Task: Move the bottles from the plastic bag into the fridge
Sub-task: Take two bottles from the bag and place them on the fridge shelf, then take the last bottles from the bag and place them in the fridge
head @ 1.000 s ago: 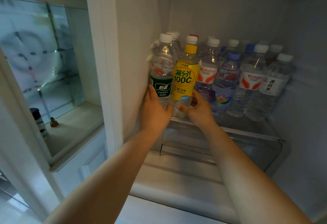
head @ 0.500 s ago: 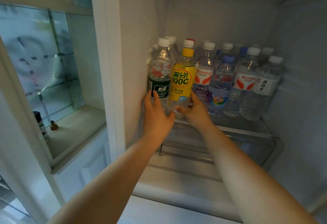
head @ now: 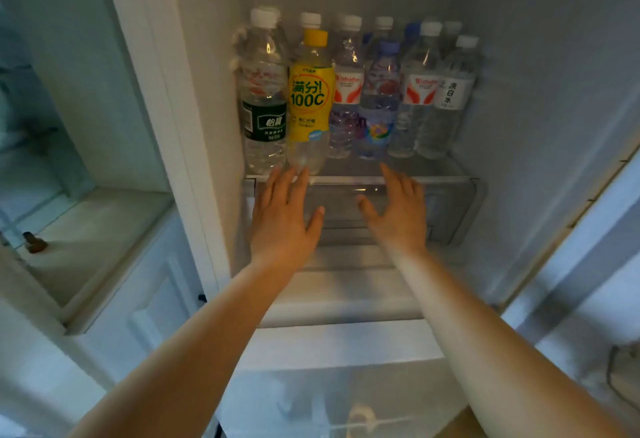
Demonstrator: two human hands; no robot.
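Holding: fridge shelf (head: pixel 408 169) carries upright clear plastic bottles, yellow-labelled bottle (head: pixel 309 105) in front
Hands: left hand (head: pixel 282 221) and right hand (head: pixel 398 216) spread, empty

- The left hand (head: pixel 282 216) no longer grips the green-label water bottle (head: pixel 264 98); its fingers are straight and spread, just below the bottle's base.
- The right hand (head: pixel 398 211) is off the yellow 100C bottle (head: pixel 310 102), open, and now sits in front of the glass shelf (head: pixel 415 178) edge, further right.
- Both bottles stand free on the shelf.
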